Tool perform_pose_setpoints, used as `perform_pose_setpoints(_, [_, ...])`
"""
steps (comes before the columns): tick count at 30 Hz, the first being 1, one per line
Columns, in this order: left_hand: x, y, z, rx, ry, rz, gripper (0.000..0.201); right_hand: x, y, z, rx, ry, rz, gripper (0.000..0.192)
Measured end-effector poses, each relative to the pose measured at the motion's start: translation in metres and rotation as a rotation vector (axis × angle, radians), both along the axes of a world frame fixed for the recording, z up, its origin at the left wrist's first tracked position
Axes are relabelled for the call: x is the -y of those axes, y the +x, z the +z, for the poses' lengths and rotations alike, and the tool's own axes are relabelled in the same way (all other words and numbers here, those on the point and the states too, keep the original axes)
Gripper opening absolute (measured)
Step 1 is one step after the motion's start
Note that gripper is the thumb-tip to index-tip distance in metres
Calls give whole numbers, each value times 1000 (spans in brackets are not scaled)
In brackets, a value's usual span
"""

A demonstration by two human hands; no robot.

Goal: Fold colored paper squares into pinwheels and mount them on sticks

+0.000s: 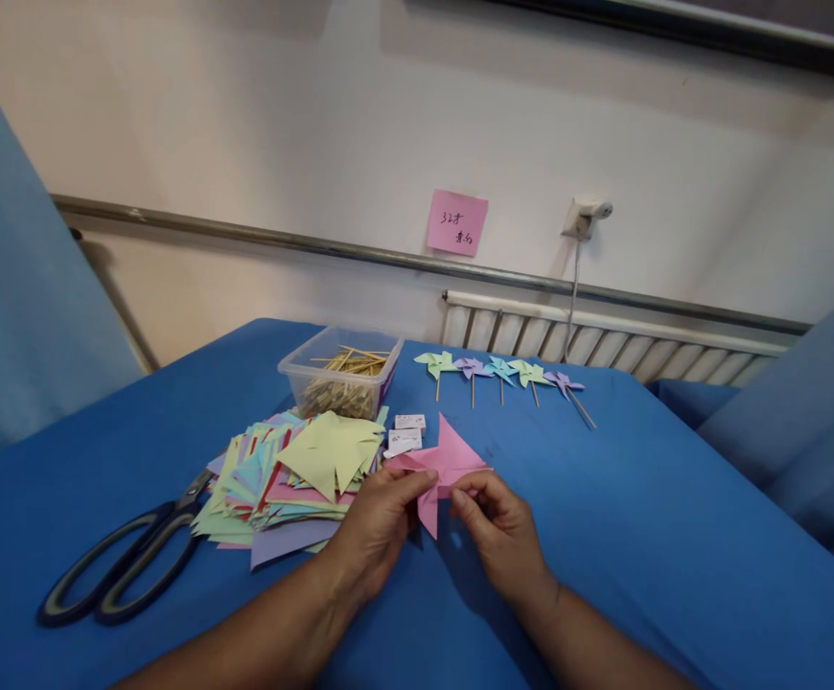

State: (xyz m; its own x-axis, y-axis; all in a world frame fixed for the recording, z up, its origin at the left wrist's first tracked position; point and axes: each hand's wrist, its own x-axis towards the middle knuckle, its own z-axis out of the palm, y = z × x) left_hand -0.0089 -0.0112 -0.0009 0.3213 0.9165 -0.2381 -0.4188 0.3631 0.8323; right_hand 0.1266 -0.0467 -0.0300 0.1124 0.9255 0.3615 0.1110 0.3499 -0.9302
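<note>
Near the middle of the frame, both hands work a pink paper pinwheel (443,467) just above the blue worktop (639,537). The left hand (378,532) has its grip pinched on the left flap of the pink paper, thumb on top and fingers curled beneath. The right hand (501,532) pinches the paper's centre from the right, thumb and forefinger pressed together on a folded point. One pink tip hangs down between the two hands.

Left of the hands lies a loose stack of coloured paper squares (280,484), with a yellow-green folded piece (331,450) on top. Further toward the lower left of the frame rest black-handled scissors (126,561), blades pointing at the stack. Behind the stack stands a clear plastic tub (341,369) filled with thin wooden sticks (352,364). Small white pieces (406,436) lie between the tub and the pink paper.

Toward the upper middle, a row of finished pinwheels on sticks (503,374) lies on the worktop, green, purple and light blue. On the wall above, a pink sticky note (457,222) carries handwriting.
</note>
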Motion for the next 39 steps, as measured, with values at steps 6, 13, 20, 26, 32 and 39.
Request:
perform_pose_setpoints(6, [0, 3, -7, -41, 19, -38, 12, -6, 2, -7, -76, 1, -71, 12])
perform_pose_setpoints(13, [1, 5, -7, -49, 11, -53, 13, -8, 1, -9, -69, -12, -125, 13])
perform_pose_setpoints(20, [1, 4, -10, -57, 4, -79, 15, -9, 3, -10, -16, 6, -145, 12])
perform_pose_setpoints(26, [-2, 4, -13, -90, 8, -78, 17, -9, 1, -9, -75, -28, -141, 14])
perform_pose_setpoints(32, [-2, 5, -11, -128, 9, -51, 20, -10, 1, -11, -65, -13, -149, 14])
perform_pose_setpoints(39, [-2, 4, -15, -176, 51, -49, 22, -9, 0, -11, -8, 4, -168, 14])
